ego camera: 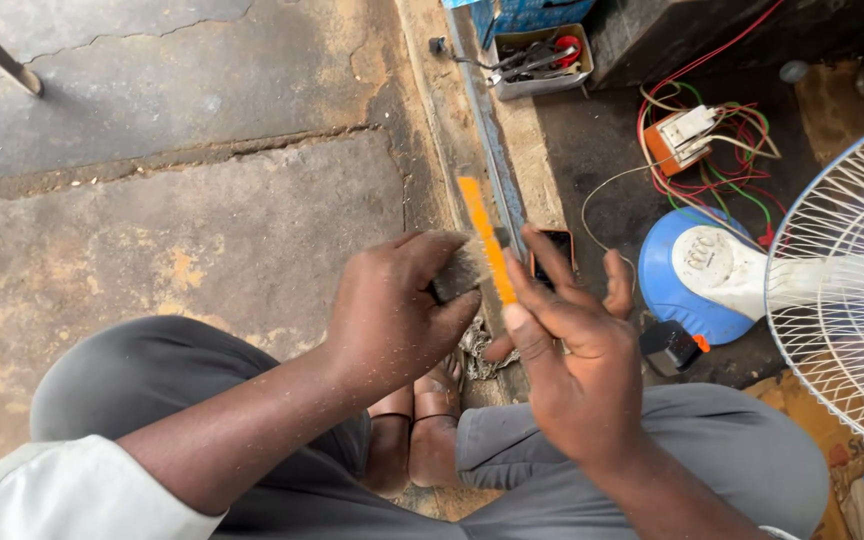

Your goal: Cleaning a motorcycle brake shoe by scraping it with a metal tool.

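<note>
— Orange tool (pixel 483 238), thin and flat: where does it sit?

— Head view: dead centre, slanting from 11 o'clock down to 5 o'clock. Its lower end is pinched by the right hand (pixel 577 365), thumb and forefinger closed on it, the other fingers spread loose.

— And the left hand (pixel 392 315)?

— Closed around a small dark part (pixel 455 277), just at 9 o'clock of the orange tool. The tool's lower end meets the part right at the fingertips; whether it is wedged into it I cannot tell.

— How far along does the work look?

— Mid-way, I'd judge. The part is in hand and the tool is on it, but nothing lies taken apart near the hands. A fan (pixel 842 285) with a blue base (pixel 672 295) sits at 3 o'clock, loose wires (pixel 712 150) at 1 o'clock, a tray (pixel 542 60) of tools at 12 o'clock.

— Under the hands?

— Bare feet (pixel 422 425) and stained concrete floor (pixel 202 230); a phone (pixel 557 250) lies just behind the right fingers.
</note>
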